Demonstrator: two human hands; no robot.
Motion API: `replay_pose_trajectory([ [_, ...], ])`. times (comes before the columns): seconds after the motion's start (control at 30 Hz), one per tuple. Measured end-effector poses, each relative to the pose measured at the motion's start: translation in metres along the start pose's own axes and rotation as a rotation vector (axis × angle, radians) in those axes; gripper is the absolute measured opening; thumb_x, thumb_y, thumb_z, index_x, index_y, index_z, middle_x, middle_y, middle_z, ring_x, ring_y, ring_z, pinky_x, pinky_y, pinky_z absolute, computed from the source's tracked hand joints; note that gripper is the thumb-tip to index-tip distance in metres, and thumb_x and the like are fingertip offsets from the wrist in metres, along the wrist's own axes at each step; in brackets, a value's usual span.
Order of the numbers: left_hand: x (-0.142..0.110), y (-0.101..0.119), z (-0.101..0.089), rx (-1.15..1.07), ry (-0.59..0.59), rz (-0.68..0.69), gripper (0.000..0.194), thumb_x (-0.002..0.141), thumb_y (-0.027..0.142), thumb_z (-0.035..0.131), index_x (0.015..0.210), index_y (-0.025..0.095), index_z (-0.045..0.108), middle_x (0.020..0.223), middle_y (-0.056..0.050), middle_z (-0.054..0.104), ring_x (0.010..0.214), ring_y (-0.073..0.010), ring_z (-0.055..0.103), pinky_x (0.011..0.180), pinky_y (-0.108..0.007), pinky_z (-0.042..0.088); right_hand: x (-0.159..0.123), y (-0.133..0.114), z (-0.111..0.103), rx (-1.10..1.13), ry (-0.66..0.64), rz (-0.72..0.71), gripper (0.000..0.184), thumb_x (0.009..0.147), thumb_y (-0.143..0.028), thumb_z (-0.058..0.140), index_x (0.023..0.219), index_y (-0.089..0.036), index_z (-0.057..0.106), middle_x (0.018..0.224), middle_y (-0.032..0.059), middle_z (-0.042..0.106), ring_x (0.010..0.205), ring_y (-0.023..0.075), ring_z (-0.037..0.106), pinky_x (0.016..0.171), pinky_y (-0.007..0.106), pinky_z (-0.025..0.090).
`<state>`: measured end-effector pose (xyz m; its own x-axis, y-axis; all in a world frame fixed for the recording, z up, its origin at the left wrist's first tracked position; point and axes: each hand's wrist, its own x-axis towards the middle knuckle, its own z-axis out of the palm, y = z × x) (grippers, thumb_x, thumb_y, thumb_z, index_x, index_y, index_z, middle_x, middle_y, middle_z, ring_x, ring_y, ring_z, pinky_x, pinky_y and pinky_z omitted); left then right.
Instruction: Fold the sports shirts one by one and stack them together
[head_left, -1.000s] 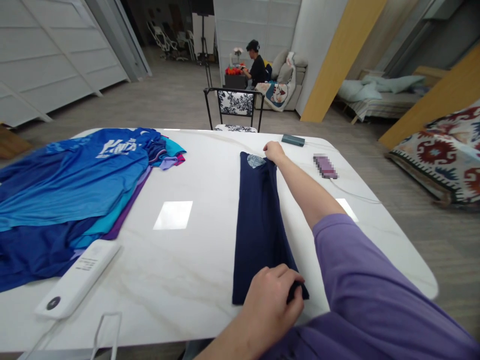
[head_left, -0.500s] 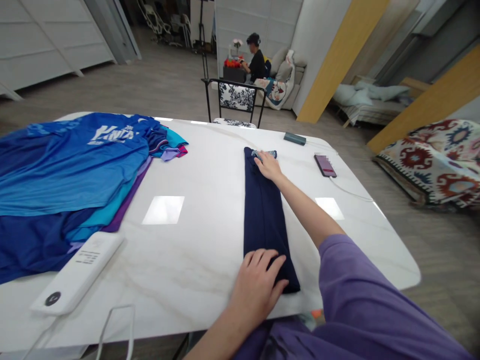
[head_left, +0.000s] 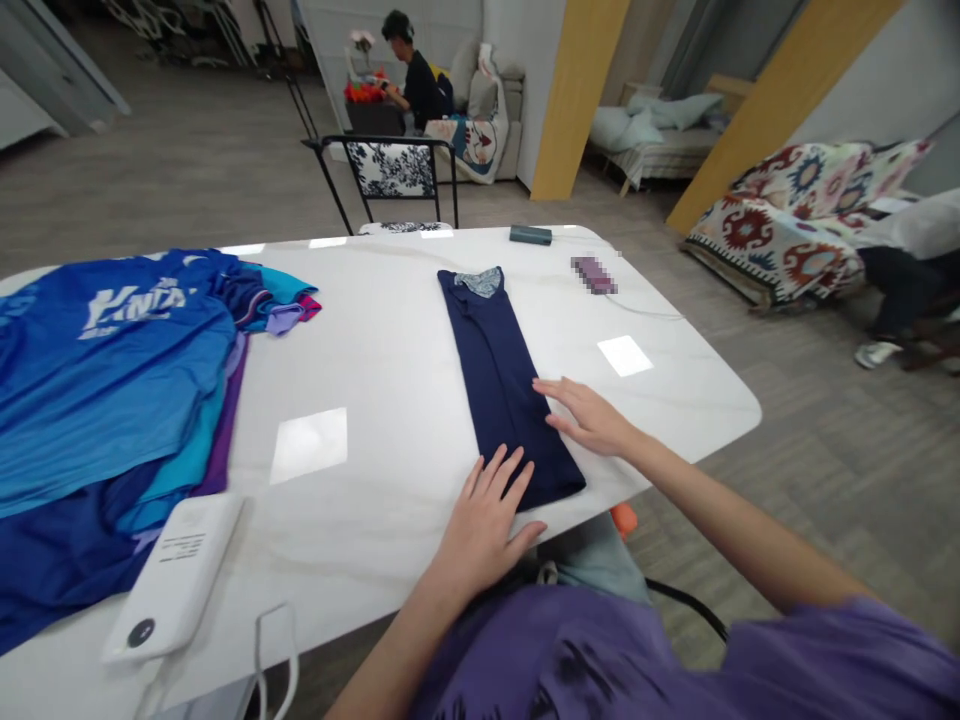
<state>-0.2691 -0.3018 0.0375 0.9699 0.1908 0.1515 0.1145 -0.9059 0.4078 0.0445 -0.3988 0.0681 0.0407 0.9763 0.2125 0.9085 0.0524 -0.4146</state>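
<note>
A dark navy garment (head_left: pixel 501 372), folded into a long narrow strip, lies on the white marble table (head_left: pixel 390 330), running away from me. My left hand (head_left: pixel 484 518) lies flat with fingers spread on its near end. My right hand (head_left: pixel 589 418) rests open on the strip's right edge, a little farther up. A pale patterned patch shows at the strip's far end (head_left: pixel 480 281).
A pile of blue, teal and purple shirts (head_left: pixel 112 380) covers the table's left side. A white power bank (head_left: pixel 176 572) lies near the front edge. A phone (head_left: pixel 592 273) and a dark case (head_left: pixel 530 235) sit far right. A chair (head_left: pixel 390 180) stands behind; a person (head_left: pixel 412 75) sits beyond.
My right hand has slid from the strip's far end back toward me along the garment. My left hand, earlier gripping the near corner, now lies flat. The view has swung right.
</note>
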Motion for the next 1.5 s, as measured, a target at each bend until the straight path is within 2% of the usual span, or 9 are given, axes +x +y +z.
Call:
replay_pose_trajectory([
  [0.1, -0.015, -0.002, 0.002, 0.015, -0.023, 0.022, 0.08, 0.112, 0.058, 0.067, 0.181, 0.027, 0.041, 0.189, -0.011, 0.04, 0.178, -0.0363, 0.035, 0.143, -0.064, 0.036, -0.079, -0.03, 0.018, -0.063, -0.085, -0.015, 0.077, 0.118, -0.056, 0.059, 0.187, -0.034, 0.033, 0.185, 0.0104, 0.046, 0.169, 0.0305, 0.049, 0.145, 0.064, 0.031],
  [0.2, -0.017, 0.005, 0.006, 0.015, 0.042, -0.012, 0.066, 0.115, 0.052, 0.065, 0.174, 0.026, 0.052, 0.182, -0.012, 0.05, 0.173, -0.0349, 0.043, 0.142, -0.063, 0.035, -0.114, -0.046, 0.033, -0.092, -0.07, -0.009, 0.092, 0.115, -0.059, 0.064, 0.19, -0.032, 0.02, 0.188, 0.0131, 0.039, 0.172, 0.0336, 0.044, 0.144, 0.065, 0.032],
  [0.4, 0.002, 0.027, 0.017, 0.003, 0.241, -0.182, 0.033, 0.114, 0.044, 0.07, 0.144, 0.031, 0.078, 0.133, -0.01, 0.078, 0.127, -0.0299, 0.071, 0.11, -0.052, 0.052, -0.125, -0.042, 0.034, -0.058, 0.16, 0.142, 0.065, 0.11, -0.053, 0.075, 0.166, -0.026, 0.058, 0.151, 0.016, 0.072, 0.139, 0.0374, 0.068, 0.114, 0.057, 0.055],
  [0.6, 0.006, 0.038, 0.027, -0.011, 0.324, -0.302, 0.016, 0.116, 0.035, 0.066, 0.113, 0.028, 0.081, 0.116, -0.005, 0.081, 0.112, -0.0251, 0.074, 0.104, -0.047, 0.048, -0.132, -0.032, 0.032, 0.041, 0.149, 0.098, 0.017, 0.108, -0.032, 0.078, 0.123, -0.025, 0.072, 0.107, 0.0046, 0.08, 0.102, 0.0257, 0.075, 0.094, 0.045, 0.046],
  [0.73, -0.001, 0.042, 0.031, -0.038, 0.412, -0.332, 0.015, 0.117, 0.033, 0.064, 0.113, 0.026, 0.076, 0.116, -0.005, 0.082, 0.112, -0.0239, 0.076, 0.106, -0.046, 0.05, -0.133, -0.031, 0.033, 0.09, 0.188, 0.058, 0.018, 0.104, -0.016, 0.071, 0.12, -0.024, 0.072, 0.099, 0.0022, 0.079, 0.094, 0.0231, 0.074, 0.09, 0.043, 0.045],
  [0.93, -0.016, 0.053, 0.037, 0.042, 0.382, -0.385, 0.016, 0.115, 0.033, 0.064, 0.117, 0.027, 0.079, 0.133, -0.009, 0.081, 0.128, -0.0277, 0.075, 0.115, -0.05, 0.053, -0.139, -0.019, 0.025, 0.004, 0.078, -0.032, 0.026, 0.109, -0.019, 0.065, 0.126, -0.029, 0.081, 0.12, 0.0091, 0.08, 0.107, 0.029, 0.075, 0.094, 0.049, 0.052],
  [1.1, -0.018, 0.056, 0.03, 0.039, 0.242, -0.323, 0.024, 0.117, 0.032, 0.057, 0.128, 0.027, 0.077, 0.166, -0.009, 0.069, 0.162, -0.0293, 0.057, 0.136, -0.056, 0.044, -0.135, -0.014, 0.017, 0.064, -0.049, -0.177, 0.058, 0.115, -0.043, 0.065, 0.172, -0.032, 0.058, 0.176, 0.0084, 0.058, 0.16, 0.0339, 0.057, 0.126, 0.055, 0.051],
  [1.3, -0.027, 0.053, 0.022, 0.116, 0.014, -0.182, 0.083, 0.113, 0.06, 0.065, 0.184, 0.027, 0.037, 0.187, -0.011, 0.043, 0.179, -0.0326, 0.031, 0.149, -0.06, 0.024, -0.134, -0.02, 0.03, -0.007, -0.109, -0.255, 0.094, 0.11, -0.068, 0.07, 0.187, -0.027, 0.034, 0.186, 0.0114, 0.043, 0.173, 0.0344, 0.042, 0.143, 0.06, 0.033],
  [1.5, -0.052, 0.059, 0.044, 0.202, 0.105, -0.104, 0.056, 0.116, 0.029, 0.059, 0.172, 0.036, 0.058, 0.175, -0.005, 0.061, 0.166, -0.0286, 0.054, 0.139, -0.056, 0.039, -0.164, -0.03, 0.036, -0.117, -0.053, -0.262, 0.067, 0.114, -0.023, 0.065, 0.178, -0.033, 0.05, 0.178, 0.0054, 0.055, 0.165, 0.0265, 0.055, 0.133, 0.054, 0.045],
])
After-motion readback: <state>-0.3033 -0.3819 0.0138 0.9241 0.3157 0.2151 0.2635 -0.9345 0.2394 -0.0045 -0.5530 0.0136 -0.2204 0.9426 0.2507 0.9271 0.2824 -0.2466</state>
